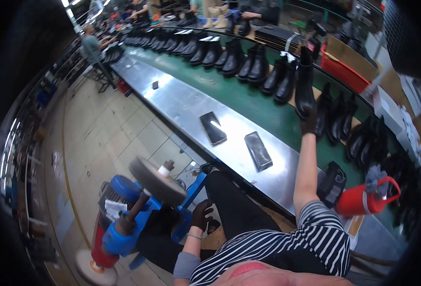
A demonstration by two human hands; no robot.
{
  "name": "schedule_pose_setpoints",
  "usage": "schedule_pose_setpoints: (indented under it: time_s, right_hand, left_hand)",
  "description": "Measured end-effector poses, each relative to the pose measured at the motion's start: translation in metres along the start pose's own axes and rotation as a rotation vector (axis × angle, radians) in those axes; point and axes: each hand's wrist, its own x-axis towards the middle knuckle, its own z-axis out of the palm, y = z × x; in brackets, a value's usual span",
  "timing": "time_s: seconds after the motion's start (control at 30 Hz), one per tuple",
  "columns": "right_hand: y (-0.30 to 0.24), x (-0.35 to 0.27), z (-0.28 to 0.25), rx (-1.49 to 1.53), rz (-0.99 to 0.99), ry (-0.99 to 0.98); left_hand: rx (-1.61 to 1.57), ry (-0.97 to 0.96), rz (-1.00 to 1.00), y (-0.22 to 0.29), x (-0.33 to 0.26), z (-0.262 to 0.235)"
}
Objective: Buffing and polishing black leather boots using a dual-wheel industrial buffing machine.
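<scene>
Black-gloved right hand point(308, 125) grips my tall black boot point(304, 88) at its heel on the green belt; red crate point(344, 71) just beyond. Left hand point(202, 214), fingers curled, empty, beside blue buffing machine point(124, 224).

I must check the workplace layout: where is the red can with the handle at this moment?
In the head view, the red can lies at the person's right, beside a black pouch, below the row of black boots.

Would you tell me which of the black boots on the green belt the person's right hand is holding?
The tall black boot under the gloved right hand: it stands upright and alone, nearer the steel ledge, while the others sit in pairs.
</scene>
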Motion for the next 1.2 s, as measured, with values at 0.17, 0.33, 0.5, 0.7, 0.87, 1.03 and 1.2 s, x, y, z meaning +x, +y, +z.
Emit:
schedule_pose_setpoints:
  time_s: [0.17, 0.33, 0.5, 0.7, 0.87, 1.03, 1.2]
  right_hand:
    - [-0.204, -0.015, -0.028, 0.087, -0.25, -0.205]
    - [-0.252, -0.064, 0.029, 0.828, 0.316, -0.382]
    - [-0.323, -0.193, 0.131, 0.521, 0.545, -1.12]
    - [-0.293, -0.333, 0.219, 0.75, 0.899, -1.487]
    - [-0.331, -0.33, 0.24, 1.101, 1.627, -1.563]
    - [-0.348, -0.347, 0.249, 0.908, 1.294, -1.748]
    - [-0.283, -0.341, 0.247, 1.025, 1.707, -1.862]
  left_hand:
    - [0.245, -0.079, 0.268, 0.012, 0.001, -0.003]
    - [0.413, -0.063, 0.542, 0.016, 0.015, -0.016]
    - [-0.612, -0.548, 0.312, 0.016, 0.03, -0.001]
    - [0.536, 0.193, 0.796, -0.031, 0.081, -0.051]
    - [-0.445, -0.039, 0.553, -0.027, 0.064, -0.051]
    - [-0.789, -0.076, 0.393, -0.028, 0.053, -0.036]
    - [-1.009, -0.141, 0.247, -0.021, 0.042, -0.023]
